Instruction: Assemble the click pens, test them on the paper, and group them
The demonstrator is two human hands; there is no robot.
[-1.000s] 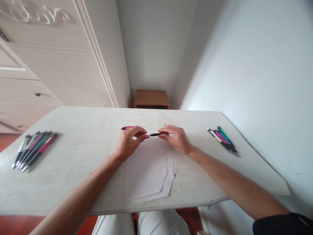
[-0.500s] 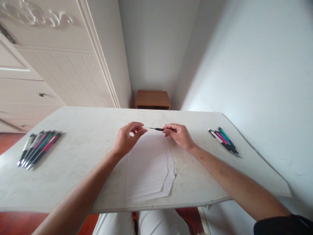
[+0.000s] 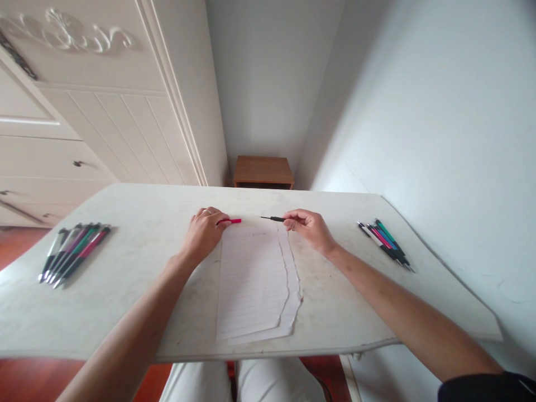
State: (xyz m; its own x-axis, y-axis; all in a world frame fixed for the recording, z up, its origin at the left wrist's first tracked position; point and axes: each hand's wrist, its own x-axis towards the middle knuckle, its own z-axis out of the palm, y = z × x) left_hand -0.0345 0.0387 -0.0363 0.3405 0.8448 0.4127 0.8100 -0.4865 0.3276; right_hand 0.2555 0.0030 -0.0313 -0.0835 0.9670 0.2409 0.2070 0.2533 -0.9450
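The slim black pen piece [image 3: 277,219] is in my right grip [image 3: 309,228], thumb and fingers clamped together on its right end, and its thin dark rod [image 3: 265,217] points left toward my other hand. I have it just past the far end of the lined sheet [image 3: 251,285], roughly level with the pink pen barrel [image 3: 235,221]. That barrel is at the fingertips of my left grip [image 3: 205,229], its pink end sticking out to the right and a darker part showing by my fingers; I cannot tell whether they are closed on it or only touching. A gap separates the barrel from the tip of the rod. A ring [image 3: 206,211] shows on my left grip. Nearer me, the lined sheet overlaps a second sheet [image 3: 295,301], and both have ragged right edges. They lie on the white counter [image 3: 335,296], whose surface is marked with faint smudges. Well off to my left is a row of pens [image 3: 75,254], side by side and slanting, with clear, purple, green and pink among their barrels. Well off to my right, a smaller bunch of pens [image 3: 385,243] shows white, pink, blue and green. Beyond the counter's far edge stands a small brown wooden cabinet [image 3: 263,170]; a pale wardrobe [image 3: 117,128] with carved trim rises on the left, and a bare wall [image 3: 439,139] on the right. Below the near edge are my white trousers [image 3: 278,382].
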